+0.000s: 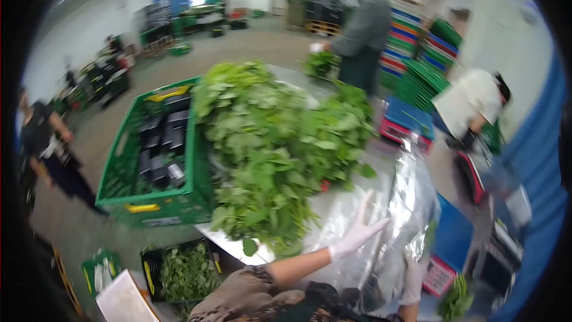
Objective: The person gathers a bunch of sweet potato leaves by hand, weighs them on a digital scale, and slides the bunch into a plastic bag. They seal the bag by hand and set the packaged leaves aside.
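My left hand (pixel 361 234), in a white glove, reaches over the metal table with its fingers spread, beside a clear plastic bag (pixel 405 203). At the bag's right edge is my gloved right hand (pixel 415 274), its fingers blurred and partly covered by the shiny film. More clear plastic sheet (pixel 339 268) lies under my left forearm. A large heap of leafy greens (pixel 262 143) covers the table beyond my left hand, stems toward me.
A green crate (pixel 199 185) with black packs stands left of the heap. Below it is a dark crate of greens (pixel 185 274). A blue-topped scale (pixel 408 116) sits at the right. Across the table a person (pixel 363 30) handles greens; another person (pixel 471 104) bends at the right.
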Tool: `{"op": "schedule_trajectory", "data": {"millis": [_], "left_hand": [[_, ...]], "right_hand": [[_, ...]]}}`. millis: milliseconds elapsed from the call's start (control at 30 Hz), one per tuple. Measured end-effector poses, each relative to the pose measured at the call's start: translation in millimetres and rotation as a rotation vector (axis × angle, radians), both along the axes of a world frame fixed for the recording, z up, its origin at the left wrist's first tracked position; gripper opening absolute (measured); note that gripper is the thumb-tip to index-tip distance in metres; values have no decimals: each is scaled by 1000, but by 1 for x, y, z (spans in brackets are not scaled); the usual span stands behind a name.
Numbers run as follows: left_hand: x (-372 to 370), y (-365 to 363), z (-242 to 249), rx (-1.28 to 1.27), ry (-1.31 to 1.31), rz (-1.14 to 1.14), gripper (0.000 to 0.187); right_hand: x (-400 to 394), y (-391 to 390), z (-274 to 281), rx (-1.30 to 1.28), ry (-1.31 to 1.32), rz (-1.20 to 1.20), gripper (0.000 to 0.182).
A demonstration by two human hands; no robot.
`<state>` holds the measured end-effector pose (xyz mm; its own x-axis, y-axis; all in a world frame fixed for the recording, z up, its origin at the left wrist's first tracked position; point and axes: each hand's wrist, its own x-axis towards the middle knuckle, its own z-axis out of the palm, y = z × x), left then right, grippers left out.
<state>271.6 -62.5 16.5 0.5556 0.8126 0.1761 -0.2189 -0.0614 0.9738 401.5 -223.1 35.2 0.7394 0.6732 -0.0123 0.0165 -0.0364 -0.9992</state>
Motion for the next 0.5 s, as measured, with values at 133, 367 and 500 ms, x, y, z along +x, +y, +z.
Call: {"op": "schedule_trajectory", "data": {"millis": [133,367,500], "left_hand": [[23,7,-33,-335,-158,-317,99],[11,-25,-36,-543,-327,-466,91],[24,-19,-69,-680,-452,-607,78]], "right_hand": [[7,13,-25,2,-205,-67,63],[-2,22,28,-192,-230,141,67],[-6,26,26,-114,-208,205,72]]}}
